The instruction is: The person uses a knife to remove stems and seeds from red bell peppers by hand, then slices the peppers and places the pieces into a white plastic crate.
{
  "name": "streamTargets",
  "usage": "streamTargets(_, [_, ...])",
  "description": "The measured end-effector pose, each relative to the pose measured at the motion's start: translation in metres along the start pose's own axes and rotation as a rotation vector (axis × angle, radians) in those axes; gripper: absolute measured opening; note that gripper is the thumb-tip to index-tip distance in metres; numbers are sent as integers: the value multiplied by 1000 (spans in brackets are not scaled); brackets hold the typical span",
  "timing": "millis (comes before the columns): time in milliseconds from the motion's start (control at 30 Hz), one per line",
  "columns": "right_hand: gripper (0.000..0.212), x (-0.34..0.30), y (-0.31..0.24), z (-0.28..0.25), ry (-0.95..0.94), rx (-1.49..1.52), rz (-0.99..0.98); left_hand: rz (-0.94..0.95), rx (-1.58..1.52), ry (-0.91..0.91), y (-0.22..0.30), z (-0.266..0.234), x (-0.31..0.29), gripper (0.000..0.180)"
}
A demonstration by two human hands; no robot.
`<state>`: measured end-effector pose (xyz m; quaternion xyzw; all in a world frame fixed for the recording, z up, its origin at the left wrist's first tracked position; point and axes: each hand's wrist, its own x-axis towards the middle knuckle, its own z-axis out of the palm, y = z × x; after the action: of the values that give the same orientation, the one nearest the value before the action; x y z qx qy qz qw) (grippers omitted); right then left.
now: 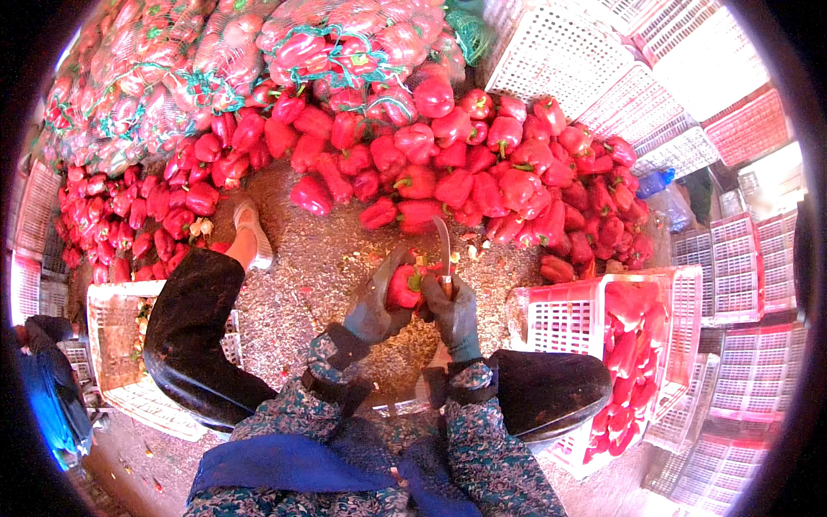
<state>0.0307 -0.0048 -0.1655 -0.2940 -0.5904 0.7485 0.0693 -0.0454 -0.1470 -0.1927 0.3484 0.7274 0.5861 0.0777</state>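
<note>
In front of me my gloved left hand (376,297) is closed round a red bell pepper (403,288), its green stem turned toward my other hand. My gloved right hand (454,314) grips the wooden handle of a small knife (443,250). The curved blade points up and away from me, beside the pepper. Just beyond both hands lies a wide heap of loose red peppers (457,172). To my right stands a crate (564,312) filled with red peppers that look cut.
Net sacks of peppers (155,77) are piled at the far left. A white crate (116,319) with scraps stands by my left leg. Stacked crates (560,52) line the far right and right side. A person in blue (47,388) is at the left edge. Seeds and scraps litter the floor (297,233).
</note>
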Motion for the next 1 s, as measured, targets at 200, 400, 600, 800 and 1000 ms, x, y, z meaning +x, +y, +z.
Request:
streamTargets(200, [16,-11,9,1,73,66,-24,-35,-127,-122,9,-12,-4,88])
streamTargets(400, [21,-7,-2,4,97,197,-57,-179,-639,-107,-13,-4,-14,98])
streamTargets(600, [34,-22,4,9,85,7,-118,-56,67,107,20,2,-16,86])
streamTargets(800, [30,-29,-5,2,85,-119,-36,8,213,-79,26,18,-19,93])
streamTargets(1000, [24,-18,19,-15,62,-181,-49,90,231,-144,12,13,-27,91])
